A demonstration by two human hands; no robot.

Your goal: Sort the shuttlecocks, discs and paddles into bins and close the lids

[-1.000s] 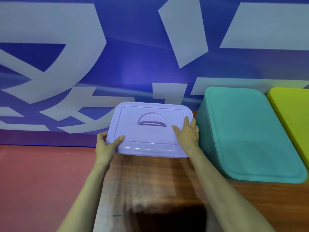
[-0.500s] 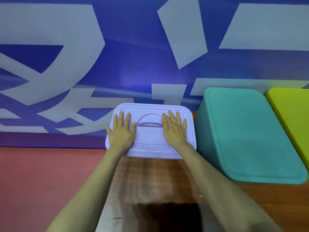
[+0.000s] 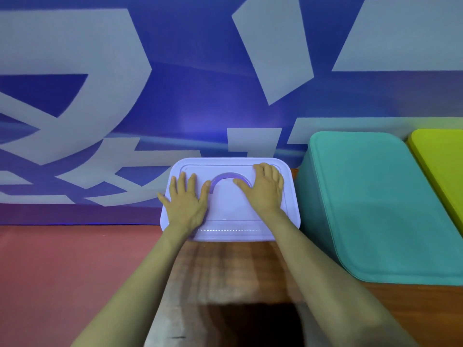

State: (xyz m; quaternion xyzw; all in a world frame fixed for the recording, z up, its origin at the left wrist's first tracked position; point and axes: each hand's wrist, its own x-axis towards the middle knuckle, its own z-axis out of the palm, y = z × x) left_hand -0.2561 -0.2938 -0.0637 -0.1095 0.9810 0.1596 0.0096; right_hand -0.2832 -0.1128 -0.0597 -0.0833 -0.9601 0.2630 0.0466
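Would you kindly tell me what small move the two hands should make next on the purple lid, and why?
Probably a firm, even press downward to seat it. The left hand and right hand lie flat on the purple lid, either side of its handle, and whether its rim has snapped shut cannot be seen.

Both bare forearms reach up from the bottom of the frame toward its centre. The left hand lies palm down, fingers straight and spread (thumb pointing right); the right hand lies flat too, slightly higher in the frame
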